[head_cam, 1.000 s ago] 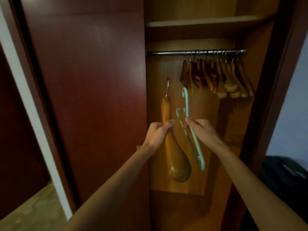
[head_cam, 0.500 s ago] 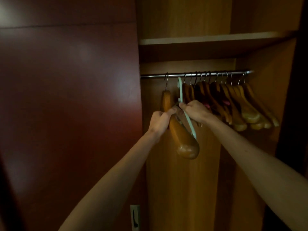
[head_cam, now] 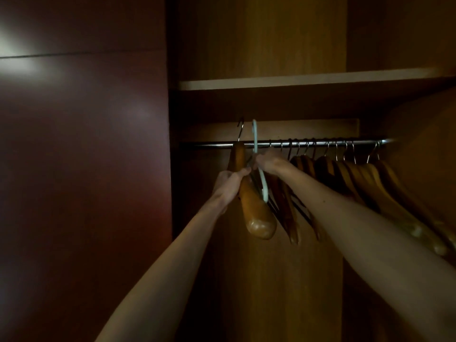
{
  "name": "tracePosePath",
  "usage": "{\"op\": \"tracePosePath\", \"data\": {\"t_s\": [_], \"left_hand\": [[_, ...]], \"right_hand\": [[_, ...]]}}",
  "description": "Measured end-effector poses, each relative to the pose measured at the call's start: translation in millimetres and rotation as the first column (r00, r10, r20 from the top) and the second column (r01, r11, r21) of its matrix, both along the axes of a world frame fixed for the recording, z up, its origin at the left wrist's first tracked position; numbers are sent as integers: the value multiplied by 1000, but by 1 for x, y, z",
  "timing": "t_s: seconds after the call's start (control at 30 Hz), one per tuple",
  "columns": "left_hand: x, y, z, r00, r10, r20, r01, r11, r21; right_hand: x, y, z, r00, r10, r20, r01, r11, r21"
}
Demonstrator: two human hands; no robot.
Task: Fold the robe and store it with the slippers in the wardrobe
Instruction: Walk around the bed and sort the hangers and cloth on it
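Neither robe nor slippers show here; the wardrobe (head_cam: pixel 283 33) is the only task thing in view, open in front of both raised arms. The left hand (head_cam: pixel 228 185) is stretched up and forward, fingers curled round the neck of one thick wooden hanger (head_cam: pixel 256 211), whose metal hook (head_cam: pixel 240 130) stands above the rail (head_cam: pixel 320 143), not resting on it. Just to its right, almost touching, the right hand (head_cam: pixel 269 161) reaches up with its fingers wrapped round one pale green plastic hanger (head_cam: pixel 261 183); that hanger's hook also rises above the rail. Both forearms run diagonally up from the bottom corners and meet just below the rail.

Right of the right hand hangs a row of wooden hangers (head_cam: pixel 365 178) on the rail, roughly a dozen, too crowded and blurred to count exactly. Above the hands sits one shelf (head_cam: pixel 296 81). Left of the left arm stands one dark red door (head_cam: pixel 81 169).
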State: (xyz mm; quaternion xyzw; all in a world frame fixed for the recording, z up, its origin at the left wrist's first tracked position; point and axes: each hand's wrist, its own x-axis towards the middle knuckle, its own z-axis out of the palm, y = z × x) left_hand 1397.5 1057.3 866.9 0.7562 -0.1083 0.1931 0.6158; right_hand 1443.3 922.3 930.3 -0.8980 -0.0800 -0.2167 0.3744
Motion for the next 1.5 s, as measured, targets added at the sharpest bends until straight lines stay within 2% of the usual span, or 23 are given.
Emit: {"op": "tracePosePath", "data": {"t_s": [0.23, 0.43, 0.67, 0.93, 1.27, 1.43, 1.5], "left_hand": [[28, -8, 4, 1000, -11, 4, 11, 1000, -6], [44, -11, -7, 998, -62, -27, 62, 998, -17], [54, -15, -19, 994, -98, -46, 96, 995, -32], [50, -19, -31, 983, -150, -110, 141, 986, -85], [47, -17, -47, 976, -165, -145, 152, 984, -97], [42, -23, -68, 989, -118, -94, 102, 981, -163], [39, -24, -84, 994, -101, -47, 89, 972, -218]], "right_hand": [[40, -4, -2, 1000, -15, -1, 15, 1000, -21], [56, -3, -14, 995, -96, -17, 95, 994, -56], [57, -2, -23, 987, -163, 6, 162, 974, -155], [59, -3, -36, 978, -198, 59, 203, 975, -95], [36, -2, -62, 950, -265, 164, 295, 935, -196], [7, -3, -102, 964, -221, 151, 222, 975, 9], [-8, -7, -126, 951, -220, 216, 202, 974, 103]]}}
